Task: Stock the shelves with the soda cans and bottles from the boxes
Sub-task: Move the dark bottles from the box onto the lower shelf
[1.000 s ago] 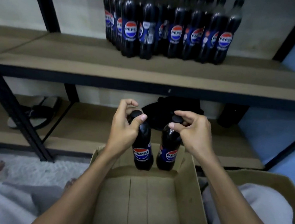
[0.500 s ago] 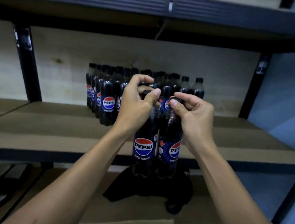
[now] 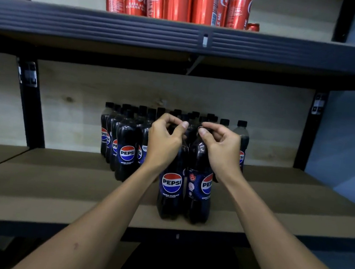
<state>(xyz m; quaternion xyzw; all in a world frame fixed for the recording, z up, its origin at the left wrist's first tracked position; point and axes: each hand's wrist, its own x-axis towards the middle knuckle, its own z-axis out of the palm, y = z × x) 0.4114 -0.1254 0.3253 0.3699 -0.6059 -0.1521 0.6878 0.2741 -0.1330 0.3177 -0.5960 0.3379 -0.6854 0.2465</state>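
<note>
Placing step. Left hand (image 3: 164,142) pinches the cap of the left bottle (image 3: 171,189); right hand (image 3: 222,150) pinches the right bottle (image 3: 199,188). Both stand near the middle shelf (image 3: 54,186) front edge. Next, judged: slide both back against the stocked bottles (image 3: 126,141), then release.

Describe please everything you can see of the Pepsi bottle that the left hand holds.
The left bottle is dark plastic, full of dark cola, with a blue Pepsi Zero Sugar label facing the camera. It stands upright near the front edge of the wooden shelf. The left hand pinches its neck and cap, which are mostly hidden. Its side is against the second bottle.
</note>
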